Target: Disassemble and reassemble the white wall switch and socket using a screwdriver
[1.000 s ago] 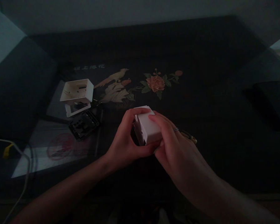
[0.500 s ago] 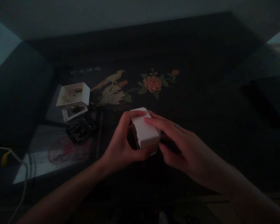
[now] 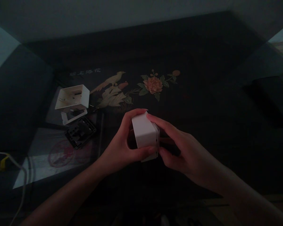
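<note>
Between my two hands is a white plastic box [image 3: 144, 129], shaped like a surface-mount electrical box, held above the dark table. My left hand [image 3: 124, 144] is wrapped round it from the left, fingers over the far edge and thumb across the near side. My right hand [image 3: 182, 142] grips its right side, where a thin plate-like rim shows, with the index fingertip at the upper edge and the thumb at the lower right. The box's underside and part of its right face are hidden.
At left on the table [image 3: 202, 100] lie an open white box [image 3: 85, 98], a white frame [image 3: 74, 118] and a black plastic insert [image 3: 80, 131]. A pale cable [image 3: 24, 182] with a yellow tag [image 3: 3, 162] runs down the left. A dark flat object [image 3: 271, 100] is at right.
The white box has been turned in my hands, so its right-hand rim now shows more. My right index finger has shifted to the upper edge.
</note>
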A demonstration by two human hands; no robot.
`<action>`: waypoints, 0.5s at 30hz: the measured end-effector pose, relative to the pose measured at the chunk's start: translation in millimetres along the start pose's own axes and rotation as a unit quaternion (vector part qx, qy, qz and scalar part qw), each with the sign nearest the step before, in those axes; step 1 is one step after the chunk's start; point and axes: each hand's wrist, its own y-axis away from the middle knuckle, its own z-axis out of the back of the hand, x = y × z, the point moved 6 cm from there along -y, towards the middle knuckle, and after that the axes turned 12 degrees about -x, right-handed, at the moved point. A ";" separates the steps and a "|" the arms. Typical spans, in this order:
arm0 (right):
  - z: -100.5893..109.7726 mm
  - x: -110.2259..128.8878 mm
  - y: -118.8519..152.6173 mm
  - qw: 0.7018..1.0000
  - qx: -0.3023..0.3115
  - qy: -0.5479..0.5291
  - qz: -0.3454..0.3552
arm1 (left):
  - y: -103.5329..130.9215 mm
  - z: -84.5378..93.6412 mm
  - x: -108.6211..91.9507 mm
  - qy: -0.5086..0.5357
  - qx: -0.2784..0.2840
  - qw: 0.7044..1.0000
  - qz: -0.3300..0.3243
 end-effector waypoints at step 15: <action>4.1 3.6 -0.3 0.999 0.005 0.017 0.028 | 0.8 0.7 -6.9 -0.053 -0.002 0.997 -0.053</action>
